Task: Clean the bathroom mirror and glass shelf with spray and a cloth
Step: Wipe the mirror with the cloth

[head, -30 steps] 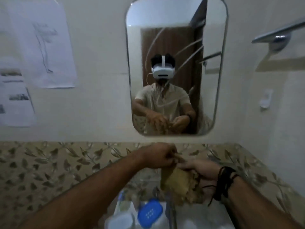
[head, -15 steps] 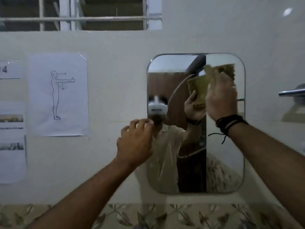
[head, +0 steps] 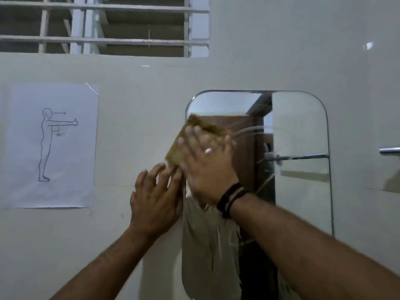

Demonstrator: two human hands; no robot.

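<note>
A rounded rectangular mirror [head: 300, 191] hangs on the white wall. My right hand [head: 207, 165] presses a yellow-brown cloth [head: 179, 148] flat against the mirror's upper left part, fingers spread over it. Thin curved wet streaks cross the glass right of the cloth. My left hand [head: 154, 195] rests open against the mirror's left edge, just below the cloth, its fingertips touching the cloth's lower corner. No spray bottle or glass shelf is in view.
A paper sheet with a standing figure drawing [head: 52, 146] is taped to the wall at left. A barred window [head: 104, 27] sits above. A chrome towel bar [head: 389, 150] sticks out at the right edge.
My right hand has swept the cloth from the mirror's upper right to its upper left. My left hand stayed at the mirror's left edge. The view tilted upward.
</note>
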